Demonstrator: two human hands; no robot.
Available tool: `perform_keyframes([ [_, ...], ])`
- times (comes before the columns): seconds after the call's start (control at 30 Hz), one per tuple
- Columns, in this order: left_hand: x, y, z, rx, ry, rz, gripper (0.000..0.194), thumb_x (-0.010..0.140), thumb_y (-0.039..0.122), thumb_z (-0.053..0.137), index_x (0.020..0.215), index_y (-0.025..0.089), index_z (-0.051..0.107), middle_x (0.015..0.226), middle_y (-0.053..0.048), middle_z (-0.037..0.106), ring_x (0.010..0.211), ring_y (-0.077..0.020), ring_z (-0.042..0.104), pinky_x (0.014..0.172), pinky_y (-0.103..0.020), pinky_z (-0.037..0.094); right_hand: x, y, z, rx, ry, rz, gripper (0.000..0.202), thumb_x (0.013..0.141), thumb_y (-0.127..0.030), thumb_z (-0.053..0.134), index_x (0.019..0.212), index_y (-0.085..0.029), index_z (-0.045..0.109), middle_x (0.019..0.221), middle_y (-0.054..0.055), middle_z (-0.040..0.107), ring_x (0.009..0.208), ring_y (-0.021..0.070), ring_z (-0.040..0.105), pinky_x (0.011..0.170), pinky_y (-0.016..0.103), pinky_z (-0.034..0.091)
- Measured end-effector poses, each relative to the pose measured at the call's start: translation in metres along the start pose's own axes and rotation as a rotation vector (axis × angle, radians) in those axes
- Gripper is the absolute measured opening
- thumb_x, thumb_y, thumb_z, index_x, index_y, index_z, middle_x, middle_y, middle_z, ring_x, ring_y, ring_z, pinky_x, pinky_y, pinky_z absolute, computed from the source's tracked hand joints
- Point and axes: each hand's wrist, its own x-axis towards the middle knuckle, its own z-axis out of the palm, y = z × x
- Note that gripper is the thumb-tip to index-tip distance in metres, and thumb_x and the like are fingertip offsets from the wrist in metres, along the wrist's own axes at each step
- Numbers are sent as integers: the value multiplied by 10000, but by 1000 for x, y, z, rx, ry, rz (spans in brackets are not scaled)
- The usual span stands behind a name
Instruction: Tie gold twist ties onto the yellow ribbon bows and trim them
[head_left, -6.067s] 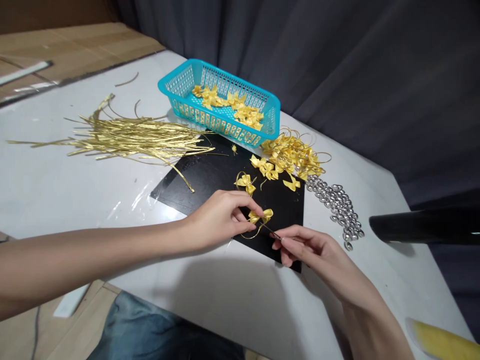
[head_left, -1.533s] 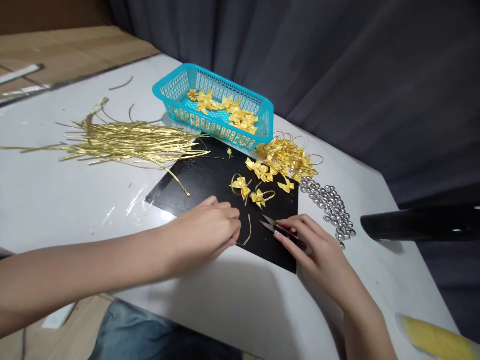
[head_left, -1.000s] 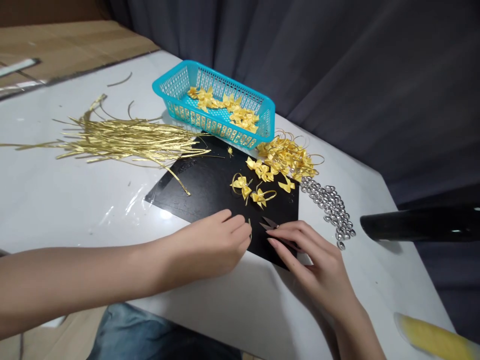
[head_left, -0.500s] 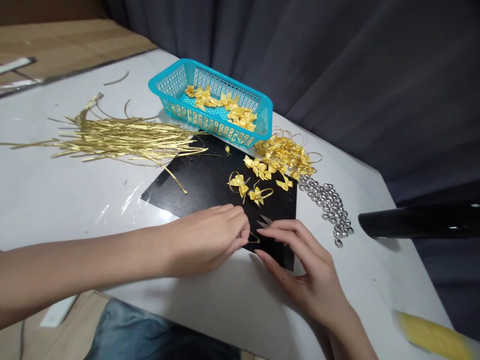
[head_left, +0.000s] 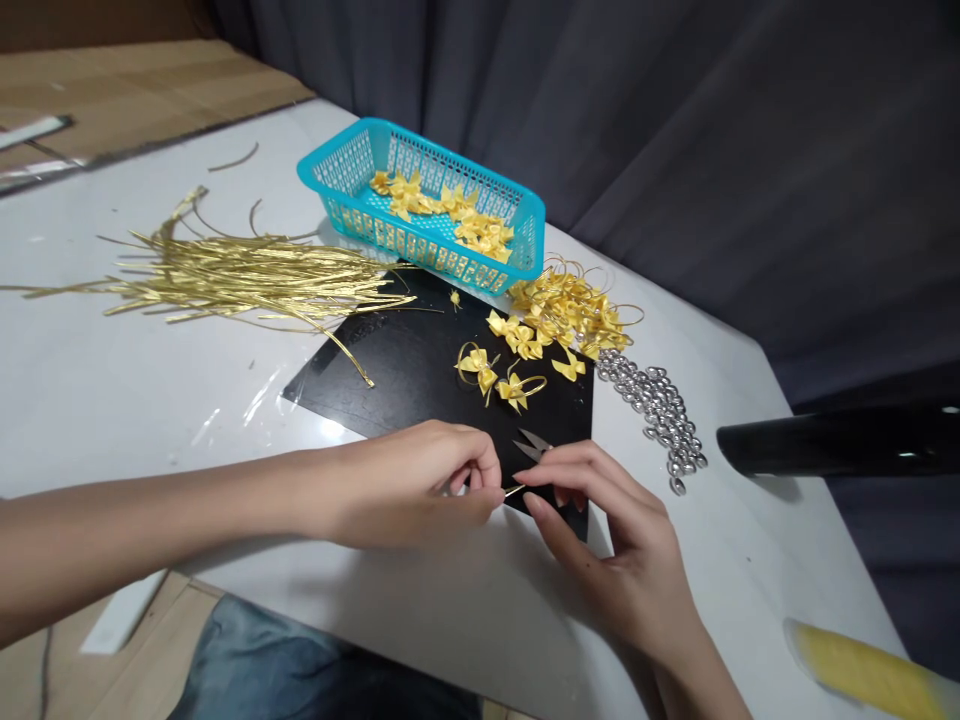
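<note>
My left hand (head_left: 442, 490) is closed in a pinch, with a short bit of thin gold cord (head_left: 514, 491) sticking out at the fingertips. The cord's other end runs between the thumb and index finger of my right hand (head_left: 611, 525), which pinch it over the black mat (head_left: 420, 370). Small scissors (head_left: 534, 445) show their slightly parted blades just beyond the right fingers. Those fingers partly cover the handles, so whether the hand carries them is unclear. Past the scissors lie two yellow ribbon bows (head_left: 514, 391) with gold loops.
A blue basket (head_left: 420, 240) with yellow bows stands at the back. Gold cords (head_left: 255, 275) lie to its left. Looped bows (head_left: 574, 305) are heaped at its right, near silver beads (head_left: 660, 410). A black cylinder (head_left: 832, 440) juts in from the right, above a yellow roll (head_left: 862, 665).
My left fingers have shifted, the thumb now stretched toward the right hand. My right thumb and index finger have come closer together at the cord's end. The scissors have stayed put.
</note>
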Motion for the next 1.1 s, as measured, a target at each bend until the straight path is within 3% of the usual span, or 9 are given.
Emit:
perform_keyframes([
  [0.47,-1,2,0,-3,-6,-15,101,817,217,482,810,176,574,771,21,576,685,-114,509,572,-208,357,0,3,-4,70,46,61,114,854,-127,626,867,-228,676,823,16,612,630,124,517,547,257,407],
  [0.67,2,-3,2,47,70,-22,94,822,203,464,770,187,540,771,28,588,702,-119,517,625,-230,365,1,13,-13,175,164,138,128,873,-149,621,849,-258,682,812,17,599,745,161,545,588,267,410],
  [0.93,5,-10,6,406,193,57,124,836,184,441,739,172,518,768,-15,585,728,-162,534,706,-296,367,-1,25,-23,332,339,175,123,863,-172,651,828,-273,712,817,27,592,810,180,547,664,276,451],
  [1.1,7,-18,6,651,291,128,190,911,220,415,805,156,560,815,-54,595,783,-207,538,732,-349,349,-1,31,-25,371,334,179,109,858,-180,667,843,-274,721,818,17,589,779,152,535,576,222,435],
])
